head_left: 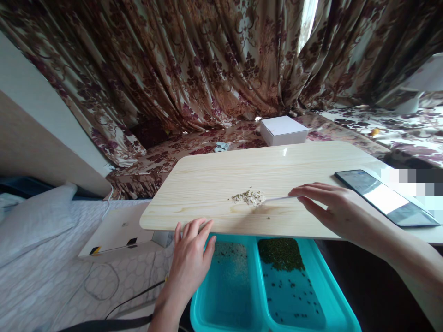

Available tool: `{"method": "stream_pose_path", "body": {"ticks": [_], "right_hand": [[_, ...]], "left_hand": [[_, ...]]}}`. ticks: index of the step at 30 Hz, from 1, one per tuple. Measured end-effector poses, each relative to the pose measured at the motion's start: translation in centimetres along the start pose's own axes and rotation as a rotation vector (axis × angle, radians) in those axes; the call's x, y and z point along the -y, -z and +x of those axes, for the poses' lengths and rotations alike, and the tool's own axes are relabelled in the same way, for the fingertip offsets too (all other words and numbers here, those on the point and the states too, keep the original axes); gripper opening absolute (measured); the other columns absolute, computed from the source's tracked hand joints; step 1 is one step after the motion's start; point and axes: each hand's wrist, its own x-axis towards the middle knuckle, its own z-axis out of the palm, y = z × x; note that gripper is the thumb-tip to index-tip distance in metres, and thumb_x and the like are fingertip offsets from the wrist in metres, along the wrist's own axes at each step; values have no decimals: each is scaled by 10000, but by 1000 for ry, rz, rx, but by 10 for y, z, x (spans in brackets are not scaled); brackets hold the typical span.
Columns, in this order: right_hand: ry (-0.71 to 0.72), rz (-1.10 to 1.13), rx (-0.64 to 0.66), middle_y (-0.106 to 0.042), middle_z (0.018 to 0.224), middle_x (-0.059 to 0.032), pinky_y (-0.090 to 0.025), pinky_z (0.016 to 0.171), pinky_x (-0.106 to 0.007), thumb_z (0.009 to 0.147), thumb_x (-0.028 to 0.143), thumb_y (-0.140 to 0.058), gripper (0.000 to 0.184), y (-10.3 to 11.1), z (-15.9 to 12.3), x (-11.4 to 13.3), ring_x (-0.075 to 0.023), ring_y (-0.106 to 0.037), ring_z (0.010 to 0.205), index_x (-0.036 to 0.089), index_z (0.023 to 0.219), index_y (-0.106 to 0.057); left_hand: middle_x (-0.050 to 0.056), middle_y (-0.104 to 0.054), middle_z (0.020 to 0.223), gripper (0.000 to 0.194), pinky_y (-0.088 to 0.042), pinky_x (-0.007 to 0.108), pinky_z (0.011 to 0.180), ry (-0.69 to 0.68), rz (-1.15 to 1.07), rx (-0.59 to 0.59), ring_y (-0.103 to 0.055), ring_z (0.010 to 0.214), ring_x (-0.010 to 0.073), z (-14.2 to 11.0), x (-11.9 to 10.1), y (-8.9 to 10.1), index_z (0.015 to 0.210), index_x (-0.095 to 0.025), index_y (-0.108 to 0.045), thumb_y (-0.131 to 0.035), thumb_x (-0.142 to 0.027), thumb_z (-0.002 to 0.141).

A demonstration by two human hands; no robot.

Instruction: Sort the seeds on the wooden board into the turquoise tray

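My right hand (327,203) pinches a thin pale utensil (278,199) whose far end reaches a small heap of mixed green beans and pale grains (248,196). The kind of utensil does not show clearly. At the table's near edge, my left hand (194,249) rests with its fingers apart and nothing in them. Below the edge sits a turquoise two-compartment tray (256,281). Its left compartment has scattered pale grains (231,258) with dark specks; its right one has a mass of small green beans (282,251) and several loose ones.
A tablet (384,196) lies on the right of the wooden table (207,175). Behind the table stands a white box (284,130) near a pale blue cloth (221,146). At left, a flat white box (121,228) lies on the bed (41,276).
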Motion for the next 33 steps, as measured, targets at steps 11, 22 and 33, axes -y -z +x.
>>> {"method": "stream_pose_path", "body": {"ticks": [11,22,33], "right_hand": [[21,-1,20,-815,923,-103,-600,674,-340,977,173,-463,290,-8,9,-2,-235,-778,783,178,977,-753],[-18,43,44,-818,915,-84,-604,685,-319,959,191,-480,288,1,6,3,-215,-774,783,212,983,-766],[2,5,37,-813,932,-82,-593,690,-320,969,173,-474,275,-6,9,-2,-213,-772,797,209,1007,-745]], "left_hand": [[94,-693,1276,334,-341,610,1162,2,4,-24,-628,1191,288,0,1,-1,1272,-259,-679,-485,-229,1001],[101,-700,1265,345,-358,604,1157,-13,8,-47,-633,1176,290,0,2,-3,1274,-258,-692,-490,-240,994],[93,-695,1275,340,-344,608,1160,2,11,-29,-632,1198,297,0,2,-3,1268,-265,-682,-497,-229,986]]}}
